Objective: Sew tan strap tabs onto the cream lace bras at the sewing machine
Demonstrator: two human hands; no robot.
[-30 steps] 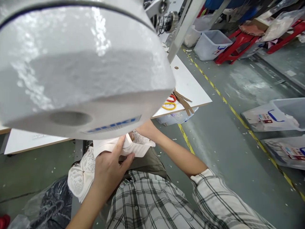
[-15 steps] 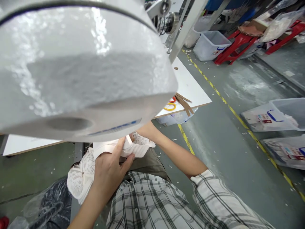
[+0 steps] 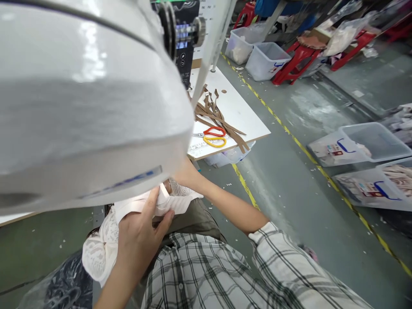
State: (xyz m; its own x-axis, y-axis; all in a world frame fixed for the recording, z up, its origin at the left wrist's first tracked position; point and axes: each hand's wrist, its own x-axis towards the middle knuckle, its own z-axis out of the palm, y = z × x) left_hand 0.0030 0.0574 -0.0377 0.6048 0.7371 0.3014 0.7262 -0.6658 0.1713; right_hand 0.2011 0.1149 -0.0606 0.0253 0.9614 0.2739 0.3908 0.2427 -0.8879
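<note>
A white lace garment that looks like a bra [image 3: 98, 254] drapes over my lap, partly under the sewing machine's head [image 3: 96, 116]. My left hand [image 3: 140, 227] grips its pale band, thumb on the near side and index finger stretched along the top. My right hand [image 3: 186, 174] is at the garment's far right end, beside the machine head. The machine covers the fingers of that hand, so their hold is hidden. The needle area is out of sight behind the machine head too.
On the white table lie red-and-yellow-handled scissors [image 3: 214, 136] and brown fabric strips [image 3: 219, 116]. A clear plastic bin [image 3: 222, 158] sits beneath the table edge. More bins [image 3: 360, 146] stand on the floor to the right, past yellow tape. A dark plastic bag [image 3: 69, 279] lies lower left.
My view has swung rightward, so the machine head sits further left and the scissors and brown strips show more fully. Both hands keep nearly the same pose on the garment.
</note>
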